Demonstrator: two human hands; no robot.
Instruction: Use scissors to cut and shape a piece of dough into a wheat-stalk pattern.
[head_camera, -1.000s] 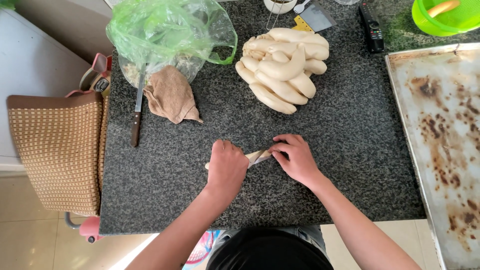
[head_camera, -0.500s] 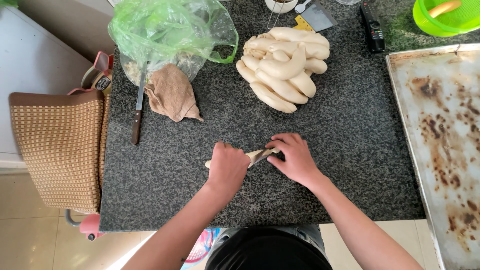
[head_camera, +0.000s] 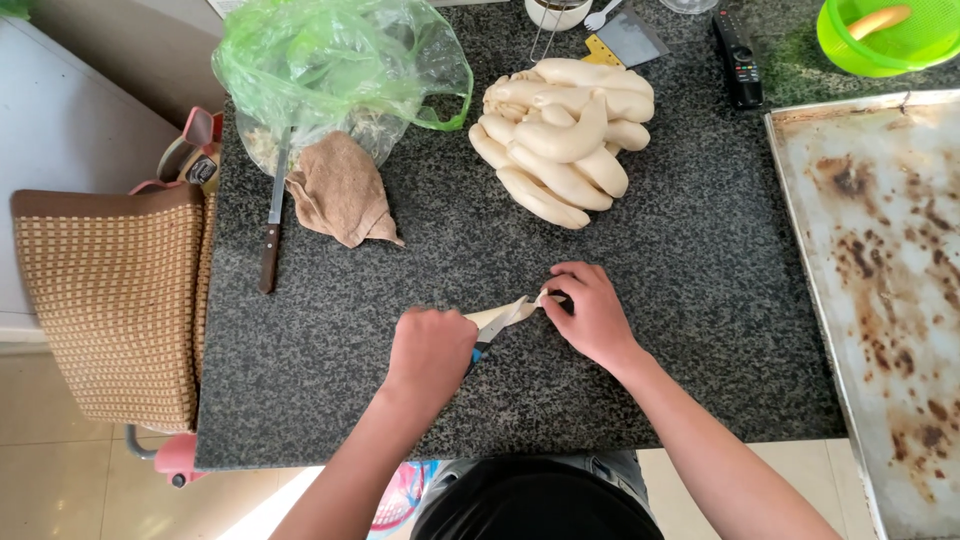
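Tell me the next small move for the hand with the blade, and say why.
Probably draw the blade further along the pale dough piece: the left hand grips its blue handle, the right hand pins the dough's far end to the counter, and the piece looks only partly slit.

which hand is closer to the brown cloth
Left. The left hand lies below and a little right of the cloth; the right hand is farther right.

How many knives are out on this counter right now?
2: one wooden-handled knife lies beside the brown cloth; one blue-handled knife is in the left hand. Others may be hidden.
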